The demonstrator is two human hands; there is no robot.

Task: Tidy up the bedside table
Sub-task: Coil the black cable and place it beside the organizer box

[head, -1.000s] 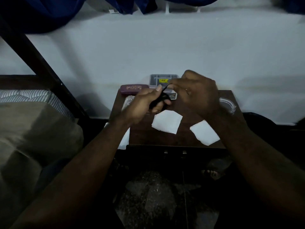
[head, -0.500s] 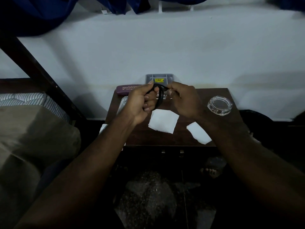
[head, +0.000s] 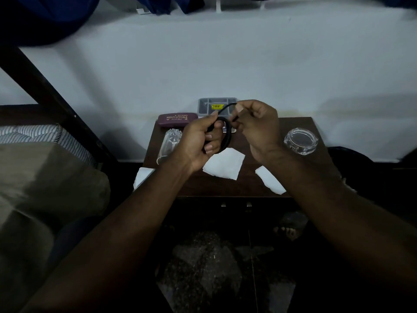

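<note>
A: What has been changed in the last second?

B: The thin black cable (head: 228,137) has been gathered into a loop. The loop is gripped by the left hand (head: 198,141). The free end is pinched by the right hand (head: 255,129), which has been drawn a little apart and upward. Half a second ago the hands were closer together. The cable is held in the air above the back edge of the dark wooden bedside table (head: 225,187).

A: What is meant for the task?

B: The coiling is judged nearly finished, and a place for the coil must still be chosen.

A: What is found around?

B: A maroon spectacle case (head: 177,119) is seen at the back left corner and a grey compartment tray (head: 209,106) at the back edge. A clear tumbler (head: 170,141) is laid by the left edge and a round clear glass dish (head: 301,141) by the right edge. Two white paper pieces (head: 224,163) lie towards the front edge. The tray is partly hidden by the hands, so it cannot be told whether its compartments are free.
</note>
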